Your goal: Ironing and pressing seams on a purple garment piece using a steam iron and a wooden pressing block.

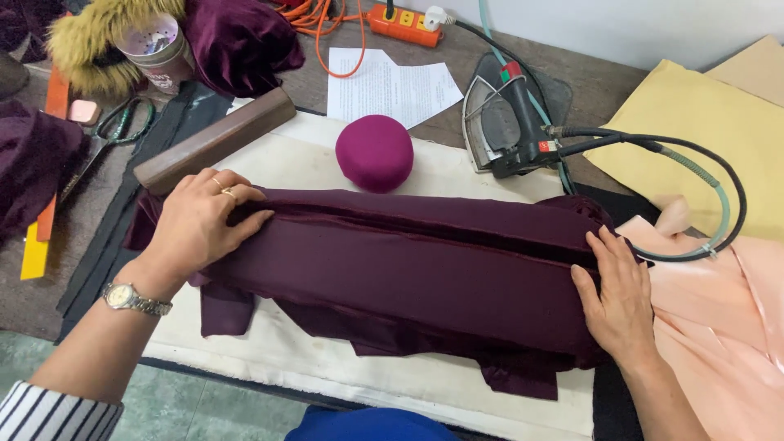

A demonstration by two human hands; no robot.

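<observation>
Both my hands lie flat and open on this dark plum fabric roll (408, 269): left hand (200, 220) at 9 o'clock, right hand (616, 298) at 3. Round magenta pressing ham (374, 152) at 12, steam iron (506, 126) at 1.

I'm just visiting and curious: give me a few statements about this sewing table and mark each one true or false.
1. Both hands press on the dark purple fabric: left hand at one end, right hand at the other. True.
2. The iron is gliding over the fabric. False: it rests on its side beyond it, untouched.
3. A round magenta cushion sits behind the fabric. True.
4. The left wrist is bare. False: it wears a wristwatch.
5. Scissors lie at the far left. True.
</observation>
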